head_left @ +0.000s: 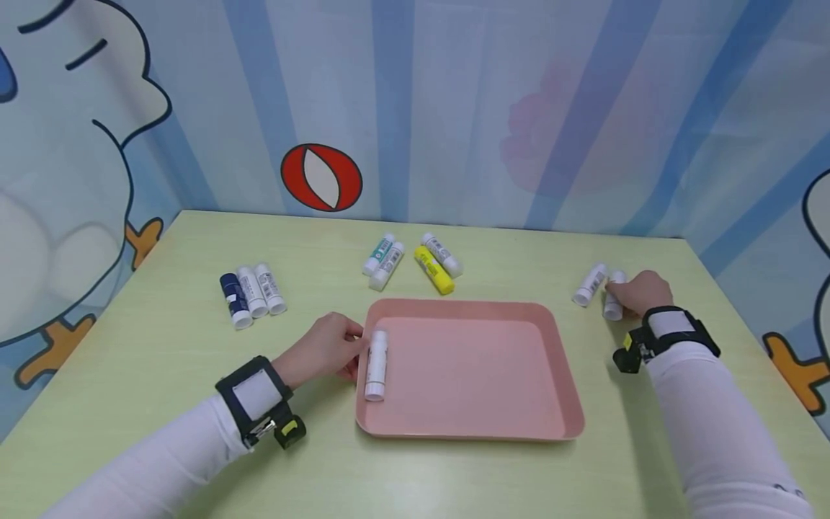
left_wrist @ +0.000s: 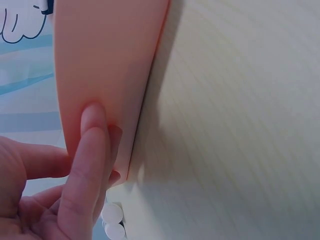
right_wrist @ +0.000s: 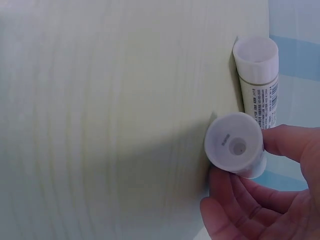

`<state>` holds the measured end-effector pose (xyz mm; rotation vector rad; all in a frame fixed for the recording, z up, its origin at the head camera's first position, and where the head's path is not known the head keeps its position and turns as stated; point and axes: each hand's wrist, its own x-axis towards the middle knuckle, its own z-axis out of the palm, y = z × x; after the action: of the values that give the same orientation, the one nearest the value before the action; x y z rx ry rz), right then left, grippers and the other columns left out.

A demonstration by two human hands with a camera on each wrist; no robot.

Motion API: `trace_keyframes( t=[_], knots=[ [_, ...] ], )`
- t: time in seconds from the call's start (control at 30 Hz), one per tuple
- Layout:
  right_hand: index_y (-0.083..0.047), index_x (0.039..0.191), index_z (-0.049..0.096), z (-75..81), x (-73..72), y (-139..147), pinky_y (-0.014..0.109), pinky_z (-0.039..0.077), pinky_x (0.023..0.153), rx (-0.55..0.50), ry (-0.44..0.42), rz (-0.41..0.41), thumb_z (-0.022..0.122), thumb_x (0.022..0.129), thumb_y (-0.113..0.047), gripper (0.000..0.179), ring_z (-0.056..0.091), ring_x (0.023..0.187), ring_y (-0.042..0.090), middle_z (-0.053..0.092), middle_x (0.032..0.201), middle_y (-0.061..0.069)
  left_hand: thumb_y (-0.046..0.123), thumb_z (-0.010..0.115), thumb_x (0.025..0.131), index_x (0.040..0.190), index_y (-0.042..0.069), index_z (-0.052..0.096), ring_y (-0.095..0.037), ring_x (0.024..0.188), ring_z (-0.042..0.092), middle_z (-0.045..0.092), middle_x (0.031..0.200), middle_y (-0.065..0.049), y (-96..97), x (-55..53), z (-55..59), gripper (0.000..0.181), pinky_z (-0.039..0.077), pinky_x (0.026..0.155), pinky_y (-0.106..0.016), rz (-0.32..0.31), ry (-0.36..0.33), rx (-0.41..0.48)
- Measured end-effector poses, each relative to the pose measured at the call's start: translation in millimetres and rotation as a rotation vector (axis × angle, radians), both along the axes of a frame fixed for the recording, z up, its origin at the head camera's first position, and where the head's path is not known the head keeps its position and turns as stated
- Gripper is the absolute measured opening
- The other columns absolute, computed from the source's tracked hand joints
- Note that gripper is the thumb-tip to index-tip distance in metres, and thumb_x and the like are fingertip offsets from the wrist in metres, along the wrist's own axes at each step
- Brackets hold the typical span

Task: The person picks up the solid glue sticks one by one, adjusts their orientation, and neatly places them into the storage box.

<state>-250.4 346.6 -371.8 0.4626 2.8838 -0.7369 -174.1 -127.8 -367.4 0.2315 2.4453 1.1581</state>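
My left hand [head_left: 327, 347] holds the left side of a pink tray [head_left: 467, 427], its fingers against the outer wall [left_wrist: 110, 55] and its thumb at the rim. A white glue stick [head_left: 376, 366] lies inside the tray along that side. Over at the right, my right hand [head_left: 642, 292] grips another white glue stick [head_left: 613, 306] between thumb and fingers. The hollow end of this glue stick [right_wrist: 234, 141] faces the right wrist camera. Beside it, on its left in the head view, lies a second white glue stick [head_left: 589, 285] with printed text.
At the left are a dark blue glue stick [head_left: 236, 300] and two white ones [head_left: 261, 290]. Behind the tray lie a yellow glue stick [head_left: 434, 269], a white one [head_left: 442, 254] and a pair [head_left: 384, 261]. A patterned curtain [head_left: 441, 108] borders the table's back.
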Motion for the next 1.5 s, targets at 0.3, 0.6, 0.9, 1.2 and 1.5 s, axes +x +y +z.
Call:
trace_keyframes(
  t=[0.3, 0.6, 0.9, 1.2, 1.5],
  knots=[
    [0.017, 0.087, 0.056, 3.3, 3.9, 2.6, 0.029, 0.042, 0.048, -0.019, -0.017, -0.003, 0.052, 0.092, -0.026, 0.043, 0.052, 0.053, 0.019, 0.054, 0.063, 0.013, 0.006, 0.054, 0.097, 0.114, -0.008, 0.065, -0.014, 0.054, 0.061, 0.064, 0.066, -0.006, 0.6, -0.3, 0.8, 0.025, 0.053, 0.053, -0.027, 0.008, -0.005, -0.013],
    [0.016, 0.088, 0.059, -1.3, 3.4, 12.2, 0.031, 0.045, 0.048, -0.038, 0.021, -0.009, 0.052, 0.092, -0.029, 0.046, 0.056, 0.053, 0.021, 0.058, 0.064, 0.014, 0.006, 0.054, 0.097, 0.116, -0.009, 0.064, -0.014, 0.054, 0.061, 0.064, 0.067, -0.006, 1.0, 0.6, 0.6, 0.026, 0.053, 0.054, -0.028, 0.008, -0.003, -0.011],
    [0.013, 0.088, 0.063, 24.2, 4.9, 1.2, 0.044, 0.054, 0.06, -0.064, 0.12, 0.082, 0.05, 0.095, -0.027, 0.043, 0.061, 0.064, 0.03, 0.061, 0.068, 0.014, 0.006, 0.054, 0.098, 0.121, -0.011, 0.06, -0.016, 0.057, 0.064, 0.065, 0.07, -0.008, 1.3, 0.0, 2.2, 0.029, 0.054, 0.055, -0.029, 0.014, -0.034, -0.008],
    [0.017, 0.115, 0.054, 51.7, 3.6, -35.4, 0.041, 0.055, 0.068, -0.123, 0.135, 0.168, 0.046, 0.098, -0.033, 0.053, 0.06, 0.082, 0.033, 0.058, 0.104, 0.029, 0.006, 0.053, 0.098, 0.12, -0.011, 0.061, -0.016, 0.056, 0.064, 0.065, 0.068, -0.008, 1.9, -0.6, 2.4, 0.029, 0.054, 0.055, -0.029, 0.01, -0.032, -0.01],
    [0.011, 0.129, 0.047, 65.1, 6.9, -84.9, 0.037, 0.051, 0.07, -0.183, 0.058, 0.253, 0.05, 0.098, -0.036, 0.057, 0.056, 0.09, 0.032, 0.054, 0.117, 0.027, 0.006, 0.053, 0.098, 0.119, -0.011, 0.062, -0.015, 0.055, 0.063, 0.065, 0.067, -0.007, 1.4, -0.9, 2.3, 0.028, 0.054, 0.054, -0.029, -0.004, -0.023, -0.013]
  ],
)
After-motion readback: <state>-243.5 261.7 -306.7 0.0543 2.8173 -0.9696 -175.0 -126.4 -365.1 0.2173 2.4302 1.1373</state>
